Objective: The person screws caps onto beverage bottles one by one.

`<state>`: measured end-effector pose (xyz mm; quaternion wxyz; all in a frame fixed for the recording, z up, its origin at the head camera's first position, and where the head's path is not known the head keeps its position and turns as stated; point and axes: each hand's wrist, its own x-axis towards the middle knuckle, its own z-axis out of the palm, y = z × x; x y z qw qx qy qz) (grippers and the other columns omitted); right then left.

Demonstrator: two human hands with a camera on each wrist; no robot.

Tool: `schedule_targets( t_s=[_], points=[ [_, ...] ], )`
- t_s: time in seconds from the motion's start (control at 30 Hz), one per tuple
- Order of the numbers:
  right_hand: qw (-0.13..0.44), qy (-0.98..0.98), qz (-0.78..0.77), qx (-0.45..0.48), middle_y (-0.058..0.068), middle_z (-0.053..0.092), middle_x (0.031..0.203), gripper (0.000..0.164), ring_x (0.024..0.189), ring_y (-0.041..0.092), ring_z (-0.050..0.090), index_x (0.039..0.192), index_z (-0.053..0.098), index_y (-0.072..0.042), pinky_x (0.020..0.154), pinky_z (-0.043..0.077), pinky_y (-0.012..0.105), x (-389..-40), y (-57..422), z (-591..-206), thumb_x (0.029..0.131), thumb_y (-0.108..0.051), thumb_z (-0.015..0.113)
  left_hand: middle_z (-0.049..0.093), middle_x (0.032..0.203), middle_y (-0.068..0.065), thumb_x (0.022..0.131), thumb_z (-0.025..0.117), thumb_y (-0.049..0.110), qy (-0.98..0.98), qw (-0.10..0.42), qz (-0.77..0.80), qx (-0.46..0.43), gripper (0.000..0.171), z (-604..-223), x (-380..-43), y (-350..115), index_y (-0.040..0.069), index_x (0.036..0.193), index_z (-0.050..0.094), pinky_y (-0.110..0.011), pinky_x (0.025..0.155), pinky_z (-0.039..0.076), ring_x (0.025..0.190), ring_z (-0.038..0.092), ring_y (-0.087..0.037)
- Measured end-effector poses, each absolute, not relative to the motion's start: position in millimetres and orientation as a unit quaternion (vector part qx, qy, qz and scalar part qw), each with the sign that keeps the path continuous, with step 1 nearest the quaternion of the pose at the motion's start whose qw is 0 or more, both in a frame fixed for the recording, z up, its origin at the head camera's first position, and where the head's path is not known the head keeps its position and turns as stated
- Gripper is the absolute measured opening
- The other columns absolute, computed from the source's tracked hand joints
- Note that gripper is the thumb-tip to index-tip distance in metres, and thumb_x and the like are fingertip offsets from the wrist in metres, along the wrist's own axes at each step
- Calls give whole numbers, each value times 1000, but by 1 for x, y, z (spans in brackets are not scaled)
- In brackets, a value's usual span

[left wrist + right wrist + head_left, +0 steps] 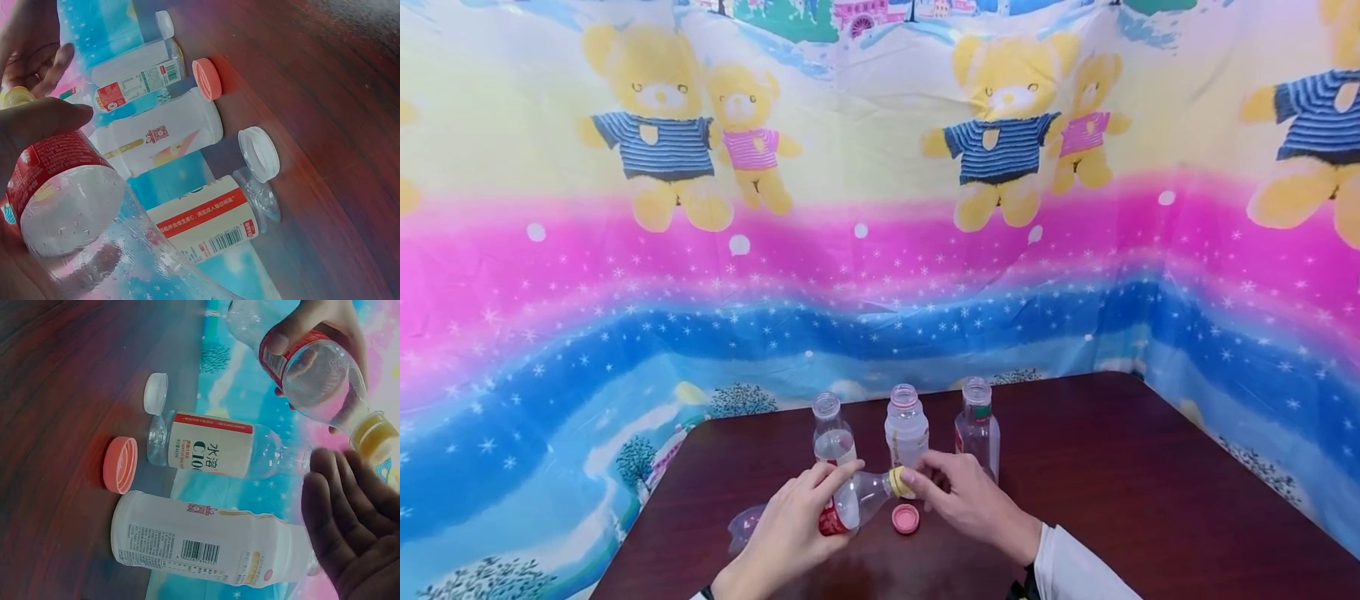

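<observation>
A clear plastic bottle (868,493) with a red label and a yellow cap (898,482) lies tilted nearly sideways above the table. My left hand (805,512) grips it round the label, its base pointing left. At the neck, my right hand (970,500) pinches the yellow cap between thumb and fingers; its other fingers (340,506) are loosely bent beside the cap. Behind the hands stand three uncapped bottles: a clear one with a cream-and-red label (215,445), a white one (906,429) in the middle, and a clear one (977,429) at right.
A pink cap (906,519) lies before the white bottle. One white cap (259,154) sits before the cream-labelled bottle, another white cap (164,24) before the right bottle. The dark wooden table (1112,483) backs onto a printed bear curtain (850,275).
</observation>
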<state>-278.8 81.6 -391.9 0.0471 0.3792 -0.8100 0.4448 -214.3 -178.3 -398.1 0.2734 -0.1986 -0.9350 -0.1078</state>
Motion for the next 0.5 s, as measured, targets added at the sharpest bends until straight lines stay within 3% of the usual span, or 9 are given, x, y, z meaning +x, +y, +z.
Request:
schedule_targets(
  t_s=[0.07,0.17,0.27,0.5],
  points=[
    [66,-797,448,400,-6,73,88,20,72,-2,64,110,67,-20,63,55,23,-279,83,-393,96,-34,69,63,107,11,59,95,36,-938,266,-106,-196,87,-398,-213,-179,37,137,58,-33,78,53,89,64,-9],
    [85,-774,447,440,-4,73,102,35,82,-1,67,122,64,-21,68,58,23,-280,84,-394,90,-25,77,63,107,10,59,95,37,-941,258,-101,-193,87,-397,-211,-180,36,137,58,-33,78,54,89,64,-9],
    [81,-762,441,468,-2,71,109,36,85,-1,67,124,64,-22,71,58,22,-281,85,-394,91,-20,76,64,106,10,59,95,38,-941,260,-96,-193,86,-397,-210,-181,34,137,59,-33,78,53,89,63,-9],
    [97,-762,404,497,-1,66,109,31,86,-3,63,125,63,-18,75,56,19,-280,86,-395,95,-25,69,65,108,12,57,94,32,-935,265,-116,-205,87,-399,-208,-183,35,137,59,-32,79,51,87,59,-6]
  ],
)
